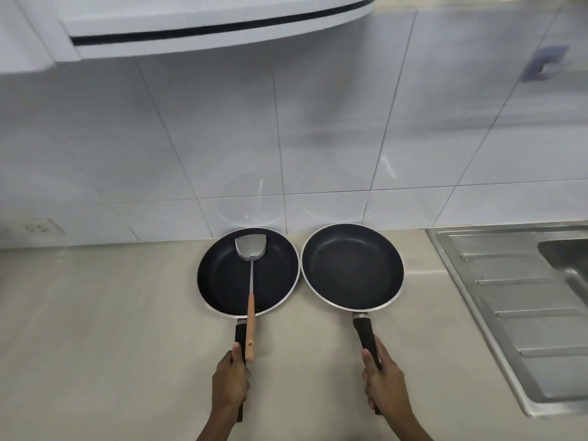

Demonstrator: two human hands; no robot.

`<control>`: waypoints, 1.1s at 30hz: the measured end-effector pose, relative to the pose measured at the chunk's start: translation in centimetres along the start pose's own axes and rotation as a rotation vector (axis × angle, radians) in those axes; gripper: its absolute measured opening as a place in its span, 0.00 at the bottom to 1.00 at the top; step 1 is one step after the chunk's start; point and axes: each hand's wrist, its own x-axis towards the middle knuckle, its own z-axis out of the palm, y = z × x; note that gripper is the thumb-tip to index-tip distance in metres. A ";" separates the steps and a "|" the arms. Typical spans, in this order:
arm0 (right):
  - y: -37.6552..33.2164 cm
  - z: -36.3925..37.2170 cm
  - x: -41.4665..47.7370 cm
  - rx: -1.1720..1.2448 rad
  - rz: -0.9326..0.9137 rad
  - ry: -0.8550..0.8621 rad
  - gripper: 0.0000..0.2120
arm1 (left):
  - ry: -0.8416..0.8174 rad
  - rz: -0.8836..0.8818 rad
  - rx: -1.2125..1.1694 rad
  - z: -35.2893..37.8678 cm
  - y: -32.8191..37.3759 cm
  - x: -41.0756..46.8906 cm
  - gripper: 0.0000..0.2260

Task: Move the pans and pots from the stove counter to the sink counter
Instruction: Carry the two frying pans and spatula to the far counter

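Observation:
Two black non-stick frying pans sit side by side on the beige counter [95, 329], rims nearly touching. The left pan [222, 278] holds a steel spatula [251, 249] with a wooden handle that sticks out over the pan's rim toward me. My left hand [230, 381] is wrapped around the left pan's black handle. The right pan [351, 268] is empty inside. Its black handle is gripped by my right hand [383, 385]. Whether the pans rest on the counter or hover just above it is unclear.
A stainless steel sink [515, 313] with a ribbed drainboard lies at the right, its basin at the far right edge. White tiled wall stands behind the pans. A range hood [206, 23] hangs overhead and a wall socket [38, 229] sits at the far left.

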 end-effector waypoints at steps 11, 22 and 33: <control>-0.1 -0.2 0.5 0.006 0.006 -0.033 0.20 | -0.045 0.010 0.004 0.0 0.2 0.4 0.26; -0.6 -0.4 0.0 0.005 0.041 -0.050 0.22 | -0.055 -0.026 -0.033 -0.1 0.6 -0.1 0.25; -2.6 -1.4 -0.9 -0.064 0.096 -0.102 0.09 | -0.048 -0.003 0.059 -0.9 -0.3 -0.9 0.29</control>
